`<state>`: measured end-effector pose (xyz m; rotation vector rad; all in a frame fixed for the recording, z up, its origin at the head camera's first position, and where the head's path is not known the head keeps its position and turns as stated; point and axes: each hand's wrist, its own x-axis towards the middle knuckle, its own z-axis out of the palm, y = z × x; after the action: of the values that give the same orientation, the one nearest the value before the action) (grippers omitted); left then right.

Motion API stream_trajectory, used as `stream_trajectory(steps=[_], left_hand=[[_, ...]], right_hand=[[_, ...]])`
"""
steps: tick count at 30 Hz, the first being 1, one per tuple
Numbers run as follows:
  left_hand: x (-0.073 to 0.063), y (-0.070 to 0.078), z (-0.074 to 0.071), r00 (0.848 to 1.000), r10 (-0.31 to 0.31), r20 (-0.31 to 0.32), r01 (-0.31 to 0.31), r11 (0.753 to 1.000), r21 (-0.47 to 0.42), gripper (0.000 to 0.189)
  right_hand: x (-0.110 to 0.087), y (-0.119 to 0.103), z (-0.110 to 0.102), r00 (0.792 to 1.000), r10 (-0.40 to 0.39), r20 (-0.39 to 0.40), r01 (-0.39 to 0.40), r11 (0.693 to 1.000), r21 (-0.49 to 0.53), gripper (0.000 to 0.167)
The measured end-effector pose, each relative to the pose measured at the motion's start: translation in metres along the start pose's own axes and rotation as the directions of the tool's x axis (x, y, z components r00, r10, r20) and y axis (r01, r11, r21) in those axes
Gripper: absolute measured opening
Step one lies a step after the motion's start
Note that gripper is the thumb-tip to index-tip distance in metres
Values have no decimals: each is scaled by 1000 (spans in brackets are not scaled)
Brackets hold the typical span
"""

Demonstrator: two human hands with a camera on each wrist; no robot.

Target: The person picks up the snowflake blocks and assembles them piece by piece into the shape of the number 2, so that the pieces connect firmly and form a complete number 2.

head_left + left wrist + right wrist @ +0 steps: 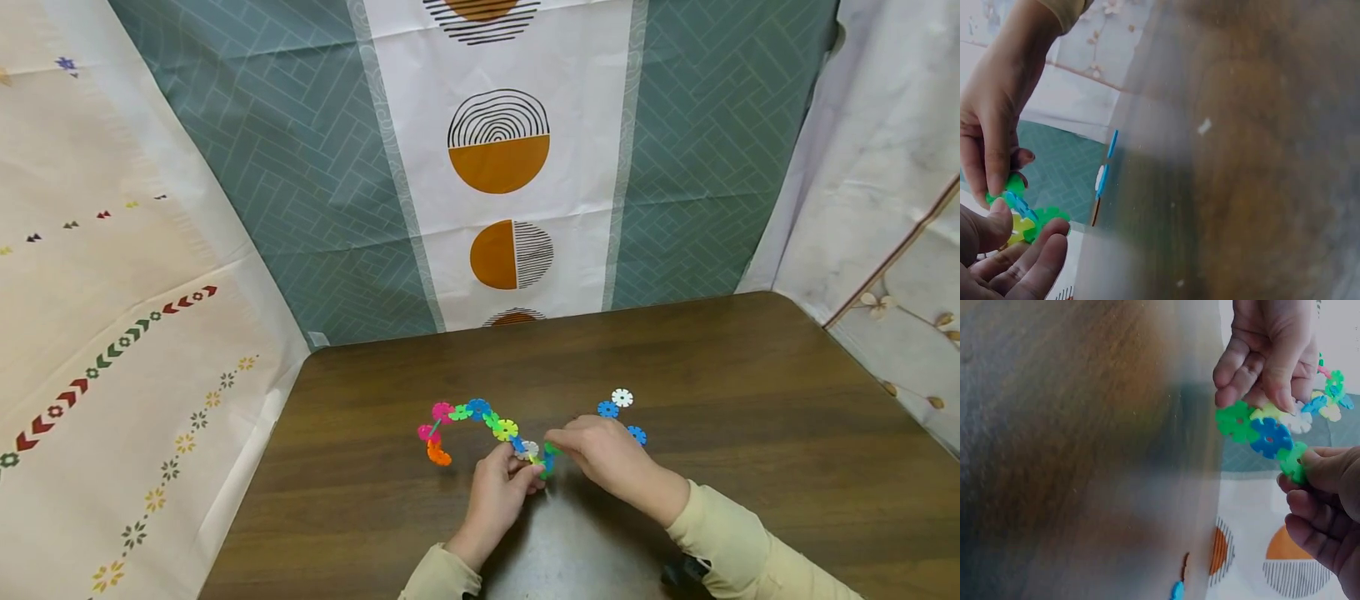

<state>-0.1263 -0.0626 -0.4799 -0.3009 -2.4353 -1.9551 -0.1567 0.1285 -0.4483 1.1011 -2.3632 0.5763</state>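
A chain of interlocked, notched plastic snowflake discs [506, 429] curves over the table in pink, orange, green, blue, yellow and white. My left hand [501, 483] pinches it near its right end, by the yellow disc [1264, 412] and white disc [1299, 420]. In the right wrist view a green disc [1237, 422] and a blue disc [1270, 438] join on beside the left fingertips. Between thumb and fingers, my right hand [603, 450] pinches a small green disc [1295, 462] that meets the blue one's edge. The chain's far end has an orange disc [438, 452].
Past my right hand lie a loose white disc [622, 397], a blue disc [608, 409] and another blue disc [637, 434], partly behind the hand. The brown wooden table [360, 517] reaches back to a patterned cloth [315, 167], with more cloth at both sides.
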Motion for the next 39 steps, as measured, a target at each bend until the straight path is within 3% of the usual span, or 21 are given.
stream_trajectory(steps=[7,13,17,21,24,28,32,39], left_hand=[[0,0,0,1000,-4,-12,3,1000,-29,11],[1,3,-1,999,-31,21,32,999,-30,13],[2,1,-2,998,-57,17,58,998,-33,13],[3,-1,-4,997,-71,19,71,996,-48,14],[2,-2,-6,997,-77,24,79,995,-55,15],[2,-4,-7,996,-87,27,89,993,-73,16],[1,-5,-8,995,-93,27,95,992,-87,18],[3,-7,-11,995,-91,29,92,994,-57,18]], right_hand=[[2,-2,1,999,23,33,-25,998,57,25],[1,8,-5,977,194,92,-207,966,154,23],[-3,22,-10,934,348,87,-355,930,96,16],[-12,39,-18,861,485,150,-490,872,-9,6],[-22,50,-22,808,548,217,-540,836,-99,8],[-35,59,-24,760,589,275,-565,807,-171,14],[-44,63,-24,745,603,284,-578,797,-176,22],[-47,64,-25,741,615,269,-609,784,-116,35]])
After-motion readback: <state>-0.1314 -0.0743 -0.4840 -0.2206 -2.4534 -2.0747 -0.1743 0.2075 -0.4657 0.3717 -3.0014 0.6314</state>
